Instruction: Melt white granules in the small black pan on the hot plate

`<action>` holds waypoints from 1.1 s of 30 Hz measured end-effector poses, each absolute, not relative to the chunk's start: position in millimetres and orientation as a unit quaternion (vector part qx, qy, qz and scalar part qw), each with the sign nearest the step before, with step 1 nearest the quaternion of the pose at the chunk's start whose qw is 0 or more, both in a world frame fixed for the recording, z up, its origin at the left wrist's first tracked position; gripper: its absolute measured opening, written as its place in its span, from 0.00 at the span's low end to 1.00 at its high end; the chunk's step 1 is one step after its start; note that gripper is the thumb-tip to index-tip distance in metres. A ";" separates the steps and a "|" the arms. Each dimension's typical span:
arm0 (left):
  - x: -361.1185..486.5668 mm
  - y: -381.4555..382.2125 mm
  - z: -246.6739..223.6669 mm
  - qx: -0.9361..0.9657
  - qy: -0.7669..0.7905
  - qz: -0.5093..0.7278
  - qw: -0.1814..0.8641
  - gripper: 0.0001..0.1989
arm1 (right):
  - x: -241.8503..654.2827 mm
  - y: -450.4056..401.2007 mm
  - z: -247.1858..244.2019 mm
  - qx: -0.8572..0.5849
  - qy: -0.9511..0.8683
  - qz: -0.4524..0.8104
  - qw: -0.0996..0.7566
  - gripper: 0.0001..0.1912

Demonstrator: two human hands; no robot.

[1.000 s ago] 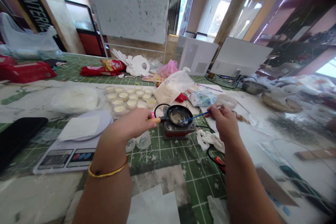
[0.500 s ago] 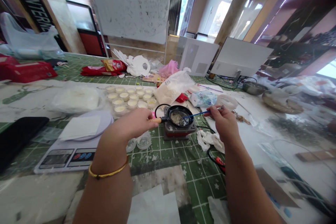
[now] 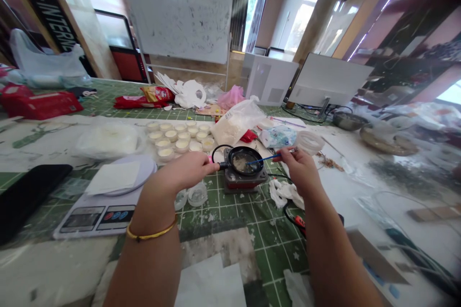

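Observation:
A small black frying pan (image 3: 246,160) rests on a compact electric hot plate (image 3: 243,183), with whitish, partly clear stuff in it. My left hand (image 3: 192,169) is closed around the pan's handle. My right hand (image 3: 297,165) pinches a thin blue stick (image 3: 267,158), whose far end dips into the pan. Two clear plastic cups (image 3: 197,194) stand below my left hand. Beyond the pan sit several small clear cups (image 3: 182,145) filled with pale yellow stuff. A bag of whitish flakes or powder (image 3: 230,127) leans just behind the hot plate.
To the left are a kitchen scale (image 3: 97,213) with white paper on it and a black phone-like slab (image 3: 30,196). Crumpled tissue (image 3: 283,194) and a cable lie right of the hot plate. A clear tub (image 3: 309,142) stands past my right hand. White papers (image 3: 212,280) lie in front.
My right hand has shifted left, and the blue stick's tip has moved left within the pan. My left hand has slid closer to the pan along its handle.

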State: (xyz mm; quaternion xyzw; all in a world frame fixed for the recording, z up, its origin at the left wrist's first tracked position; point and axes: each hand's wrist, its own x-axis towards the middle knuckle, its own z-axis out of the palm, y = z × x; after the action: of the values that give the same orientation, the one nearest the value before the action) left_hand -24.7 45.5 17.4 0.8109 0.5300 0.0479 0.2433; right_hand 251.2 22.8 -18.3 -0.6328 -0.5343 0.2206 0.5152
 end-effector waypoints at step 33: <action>-27.5 78.6 9.6 0.698 0.486 -0.023 0.525 0.20 | 166.9 -59.2 14.1 -0.375 -0.891 0.251 0.058 0.10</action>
State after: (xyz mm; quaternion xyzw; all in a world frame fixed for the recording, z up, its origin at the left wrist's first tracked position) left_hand -27.5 78.6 9.6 0.6981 0.4864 -0.0230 0.5249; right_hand 166.9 -59.2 14.1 -0.3746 -0.8908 0.2506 0.0579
